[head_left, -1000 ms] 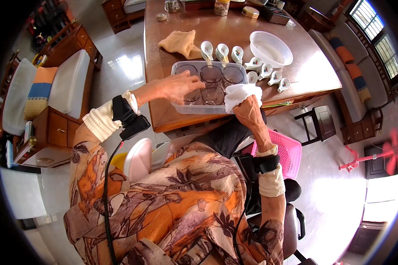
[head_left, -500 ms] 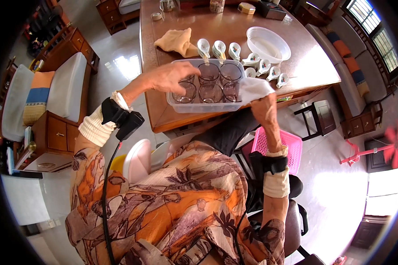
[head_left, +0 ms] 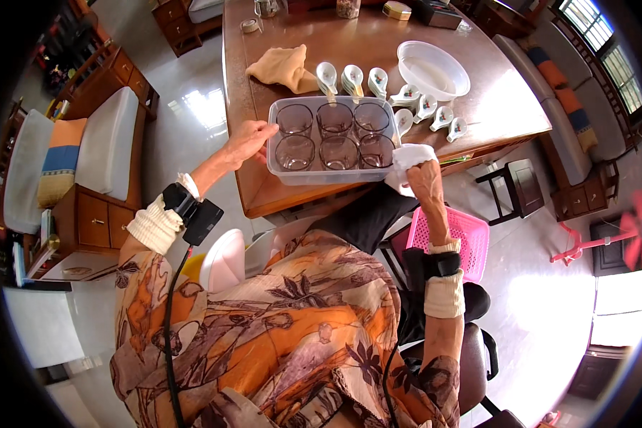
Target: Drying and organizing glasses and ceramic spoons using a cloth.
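A clear plastic container (head_left: 308,177) stands at the near edge of the table, with several smoky, dark-tinted drinking glasses (head_left: 295,153) in two rows inside. My left hand (head_left: 248,141) grips the container's left end, thumb near the rim and fingers against the outer wall. At the opposite end, my right hand (head_left: 426,182) is closed around a bunched white cloth (head_left: 411,158), which lies against the container's right wall. Cloth and fingers hide part of that corner.
Beyond the container on the wooden table (head_left: 357,46) are a folded tan cloth (head_left: 284,68), white spoons (head_left: 352,77) in stacks and an oval translucent tub (head_left: 433,70). A pink basket (head_left: 465,239) is below, right of my knees. A dark stool (head_left: 518,189) stands further right.
My left hand has moved from over the glasses leftward to the container's left end. My right hand has drawn the white cloth slightly down, off the glasses' corner.
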`<state>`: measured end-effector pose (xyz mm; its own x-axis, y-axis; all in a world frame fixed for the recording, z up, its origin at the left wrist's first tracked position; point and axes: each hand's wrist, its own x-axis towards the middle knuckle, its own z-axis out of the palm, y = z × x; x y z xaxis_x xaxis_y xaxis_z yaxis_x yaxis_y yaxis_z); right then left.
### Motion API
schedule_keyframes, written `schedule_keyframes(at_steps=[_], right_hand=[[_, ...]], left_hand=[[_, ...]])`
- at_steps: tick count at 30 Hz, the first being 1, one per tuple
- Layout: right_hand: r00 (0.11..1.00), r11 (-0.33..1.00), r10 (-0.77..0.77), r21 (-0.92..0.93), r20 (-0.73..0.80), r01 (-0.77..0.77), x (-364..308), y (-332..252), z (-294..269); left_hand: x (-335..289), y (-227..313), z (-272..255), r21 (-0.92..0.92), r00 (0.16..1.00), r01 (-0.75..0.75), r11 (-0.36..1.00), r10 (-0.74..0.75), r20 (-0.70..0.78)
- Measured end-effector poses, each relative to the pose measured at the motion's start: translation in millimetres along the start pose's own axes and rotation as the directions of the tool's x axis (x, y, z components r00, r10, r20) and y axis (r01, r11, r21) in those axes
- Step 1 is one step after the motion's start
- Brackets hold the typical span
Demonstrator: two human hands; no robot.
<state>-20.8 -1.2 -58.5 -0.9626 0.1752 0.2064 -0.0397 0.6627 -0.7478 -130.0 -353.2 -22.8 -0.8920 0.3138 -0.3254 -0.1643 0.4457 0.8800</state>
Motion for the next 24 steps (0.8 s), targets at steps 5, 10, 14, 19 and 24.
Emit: schedule_keyframes(at_steps=[5,10,14,19,24], right_hand=[[0.993,0.995,0.093,-0.036,0.076,-0.091,10,-2,9],[1.0,1.0,0.014,0.007,0.016,-0.014,12,-8,13],[0.999,1.0,0.006,0.005,0.053,-0.006,9,-20,12],[0.998,0.996,-0.062,-0.07,0.025,0.064,4,-21,13],[0.998,0.993,-0.058,-0.101,-0.029,0.055,-3,-21,10]], left_hand=[[5,0,-1,0.066,1.0,-0.01,0.998,0.011,-0.026],[-4,9,5,0.102,0.996,0.09,0.991,-0.088,-0.025],[-11,-1,1,-0.093,0.995,0.1,0.991,-0.098,0.029],[-12,-10,-6,-0.066,0.997,0.068,0.996,-0.065,0.039],[-27,13,3,-0.073,0.999,0.023,0.997,-0.02,0.036]])
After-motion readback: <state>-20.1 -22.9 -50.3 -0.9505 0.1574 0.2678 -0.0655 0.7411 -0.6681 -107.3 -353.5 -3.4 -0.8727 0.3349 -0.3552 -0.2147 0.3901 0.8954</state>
